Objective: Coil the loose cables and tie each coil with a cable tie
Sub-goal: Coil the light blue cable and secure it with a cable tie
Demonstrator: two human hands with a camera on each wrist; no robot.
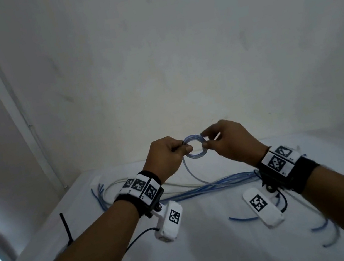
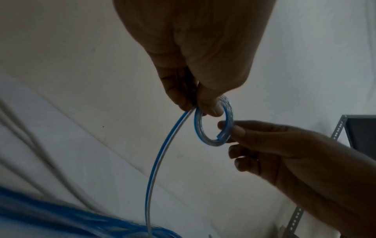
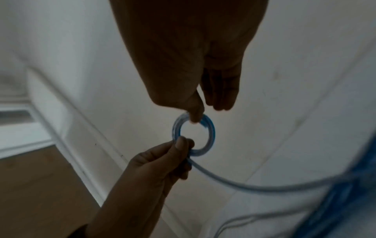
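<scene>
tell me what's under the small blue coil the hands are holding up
Below the coil its loose tail hangs to the white table, where blue cables and a white cable lie. The wrists hide parts of them.

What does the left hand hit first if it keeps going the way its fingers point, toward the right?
Likely the right hand. The left hand pinches one side of the small blue coil, and the right hand's fingertips pinch the opposite side, so only the coil's opening separates them. Depth looks matched, though not certain.
</scene>
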